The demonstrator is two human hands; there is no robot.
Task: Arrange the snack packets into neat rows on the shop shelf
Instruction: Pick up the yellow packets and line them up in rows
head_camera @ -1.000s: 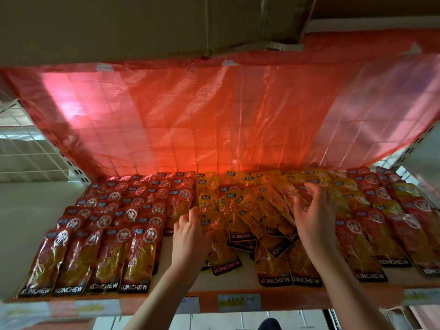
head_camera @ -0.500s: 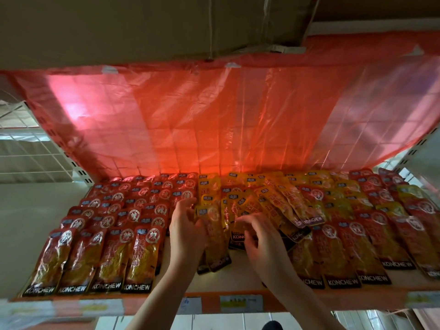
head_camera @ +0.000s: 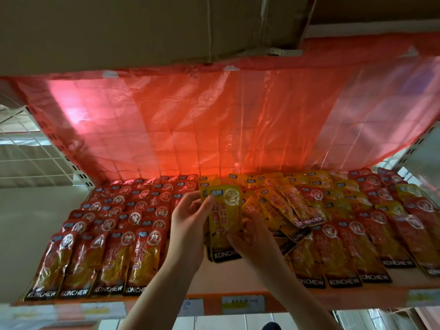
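- Yellow foil catches the eye first: a yellow packet (head_camera: 225, 210) is now held up off the shelf (head_camera: 238, 297) between both hands, where half a second ago both hands were down among the packets lying flat.
- Left hand (head_camera: 188, 229) grips the packet's left edge, thumb on the front near its top corner, fingers curled behind.
- Right hand (head_camera: 252, 239) has come in from 3 o'clock, where it was reaching into the slanted pile a second back; its grip is now clamped on the packet's lower right part.
- More than one yellow packet seems to sit in this grip, since a second dark bottom edge shows at 6 o'clock below the front one; how many, I cannot tell.
- Red packets (head_camera: 100, 246) at 9 o'clock lie in straight overlapping rows, apparently finished.
- Slanted yellow packets (head_camera: 292, 206), just to 3 o'clock of the hands, lie askew across each other.
- Judgement: the lift means a yellow column is being squared up beside the red block; the crooked pile remains to be sorted.
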